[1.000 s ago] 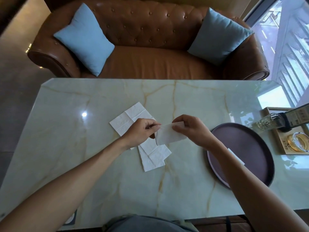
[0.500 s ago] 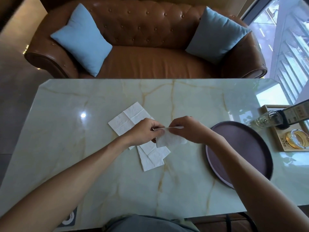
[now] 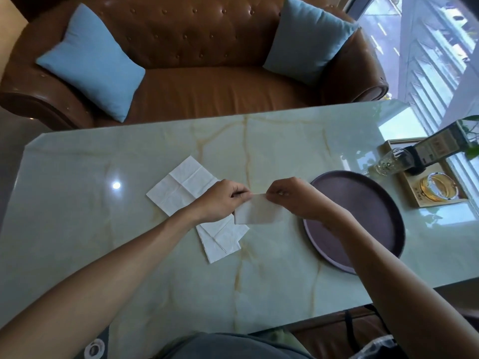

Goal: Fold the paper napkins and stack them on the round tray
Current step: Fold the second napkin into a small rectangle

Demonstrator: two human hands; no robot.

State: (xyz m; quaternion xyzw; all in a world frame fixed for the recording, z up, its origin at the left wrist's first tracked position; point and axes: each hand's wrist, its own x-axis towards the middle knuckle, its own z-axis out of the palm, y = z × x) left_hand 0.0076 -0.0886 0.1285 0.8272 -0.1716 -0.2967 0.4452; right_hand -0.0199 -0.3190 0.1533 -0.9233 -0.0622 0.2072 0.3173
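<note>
Napkin (image 3: 256,212) — thin, limp, easily torn — is held above the table (image 3: 103,229), pinched at its upper corners by the left hand (image 3: 223,202) and right hand (image 3: 295,198), fingers closed. Corner grips are advised. Unfolded napkins (image 3: 181,187) lie beyond — round tray (image 3: 375,203) rightward.

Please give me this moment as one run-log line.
step: folding | left hand and right hand: pinching napkin top edge | loose napkins: on table | tray: right of hands
</note>
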